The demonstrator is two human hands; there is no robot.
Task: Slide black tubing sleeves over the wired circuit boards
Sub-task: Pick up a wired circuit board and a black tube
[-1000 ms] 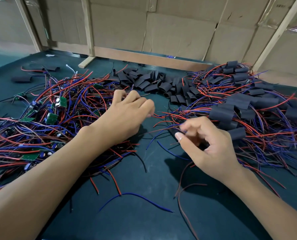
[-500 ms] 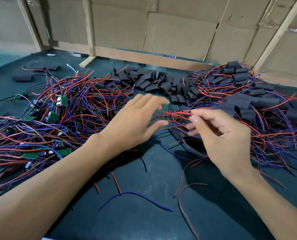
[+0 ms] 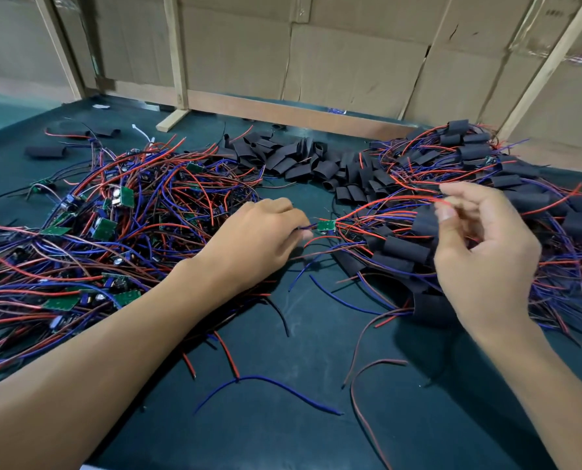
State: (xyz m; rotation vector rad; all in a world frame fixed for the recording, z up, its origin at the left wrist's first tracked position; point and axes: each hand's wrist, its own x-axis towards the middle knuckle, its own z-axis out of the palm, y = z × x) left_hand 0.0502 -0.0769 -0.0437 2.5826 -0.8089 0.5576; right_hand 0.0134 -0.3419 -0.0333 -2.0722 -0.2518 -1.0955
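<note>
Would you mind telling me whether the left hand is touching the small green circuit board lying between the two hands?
Apart. The head view shows the left hand pinching blue wires, with a short stretch of wire visible between its fingertips and the green circuit board.

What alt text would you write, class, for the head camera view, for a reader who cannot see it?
A left hand pinches the wires beside a small green circuit board while the right hand pinches its red wire. Loose black sleeves lie behind, on a dark green table.
</note>
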